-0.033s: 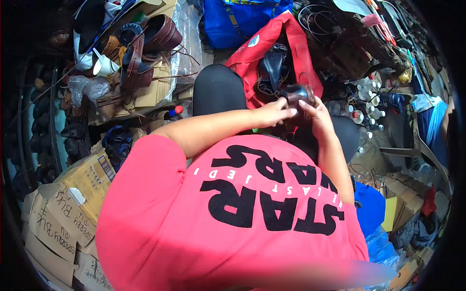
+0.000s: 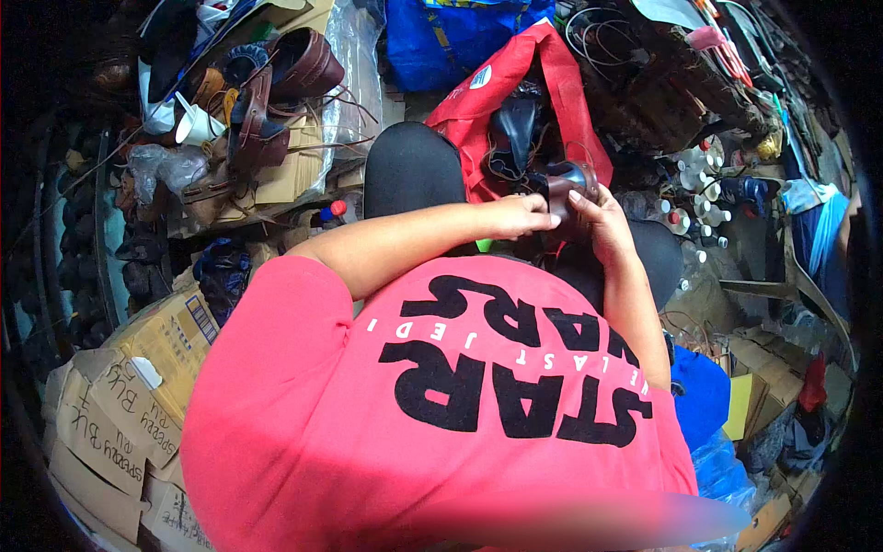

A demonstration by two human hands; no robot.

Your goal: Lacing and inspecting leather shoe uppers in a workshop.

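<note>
Cluttered floor all round us: cardboard boxes (image 2: 138,386), brown leather shoes (image 2: 276,74), small bottles (image 2: 694,198). Our left hand (image 2: 515,218) and right hand (image 2: 598,216) meet over the lap on a dark brown leather piece (image 2: 561,184), fingers pinching its edges. It sits just in front of the open red bag (image 2: 543,83). Work looks mid-way; we can't tell what's finished.

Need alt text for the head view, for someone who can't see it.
A person in a pink shirt holds a small dark leather piece in both hands, left hand and right hand, above their lap. A red bag, cardboard boxes and leather goods crowd around them.
</note>
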